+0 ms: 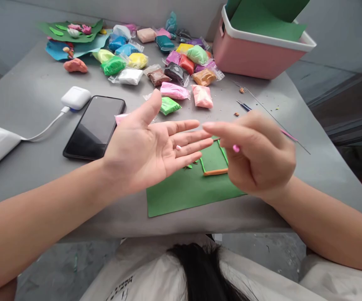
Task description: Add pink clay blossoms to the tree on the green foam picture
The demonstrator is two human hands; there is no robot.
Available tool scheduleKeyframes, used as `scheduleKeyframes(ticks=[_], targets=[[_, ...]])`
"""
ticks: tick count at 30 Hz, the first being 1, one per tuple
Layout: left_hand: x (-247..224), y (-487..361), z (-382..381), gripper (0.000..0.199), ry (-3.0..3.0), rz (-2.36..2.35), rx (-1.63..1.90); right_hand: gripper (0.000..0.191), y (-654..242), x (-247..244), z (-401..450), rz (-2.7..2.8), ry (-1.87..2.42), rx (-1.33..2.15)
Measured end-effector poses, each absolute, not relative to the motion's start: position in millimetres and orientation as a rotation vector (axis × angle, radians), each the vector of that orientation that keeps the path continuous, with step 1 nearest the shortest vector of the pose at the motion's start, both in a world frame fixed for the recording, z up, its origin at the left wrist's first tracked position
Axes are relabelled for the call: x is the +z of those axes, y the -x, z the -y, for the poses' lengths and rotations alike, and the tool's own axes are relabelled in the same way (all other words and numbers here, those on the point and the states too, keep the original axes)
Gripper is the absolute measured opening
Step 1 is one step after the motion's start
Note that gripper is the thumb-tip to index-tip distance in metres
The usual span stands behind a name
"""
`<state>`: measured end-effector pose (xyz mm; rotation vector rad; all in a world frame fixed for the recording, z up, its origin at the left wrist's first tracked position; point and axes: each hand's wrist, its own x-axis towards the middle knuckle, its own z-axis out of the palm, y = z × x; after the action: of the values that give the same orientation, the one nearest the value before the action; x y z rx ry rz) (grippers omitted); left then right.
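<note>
Palm up, my left hand (155, 146) is open, fingers stretched out to the right. A tiny pale pink bit of clay (178, 147) lies on it near the base of the fingers. My right hand (259, 154) is curled beside those fingertips, with a small bright pink piece of clay (236, 148) showing between its bent fingers. Under both hands lies a green sheet (181, 196). On the sheet is a frame of thin green clay strips (223, 152) with an orange clay strip (215, 172) along its near side; part of it is hidden by my right hand.
Bagged clay in many colours, such as a pink packet (174, 90), covers the back of the table. A phone (94, 127) and a white earbud case (75, 97) are at left. Thin tools (243, 105) lie at right, below a pink bin (256, 52) with green sheets.
</note>
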<state>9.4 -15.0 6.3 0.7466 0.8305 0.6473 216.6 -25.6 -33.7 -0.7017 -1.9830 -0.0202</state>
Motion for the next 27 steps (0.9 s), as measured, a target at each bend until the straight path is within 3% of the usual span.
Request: scheduleKeyframes(ticks=[12, 17, 21, 27], targets=[[12.2, -11.7, 24.1, 0.067, -0.788, -0.878, 0.677, 0.027, -209.1, -32.2, 35.2, 2.117, 0.745, 0.138], [14.7, -5.4, 13.6, 0.074, -0.866, -0.899, 0.825, 0.007, -214.6, -26.3, 32.3, 1.982, 0.825, 0.187], [11.4, 6.8, 1.9, 0.054, -0.898, -0.941, 1.028, 0.008, -218.4, -24.7, 33.0, 1.839, 1.059, 0.194], [7.2, 8.8, -4.6, 0.04, -0.756, -0.854, 1.131, 0.017, -219.7, -20.9, 35.7, 1.856, 1.027, 0.215]])
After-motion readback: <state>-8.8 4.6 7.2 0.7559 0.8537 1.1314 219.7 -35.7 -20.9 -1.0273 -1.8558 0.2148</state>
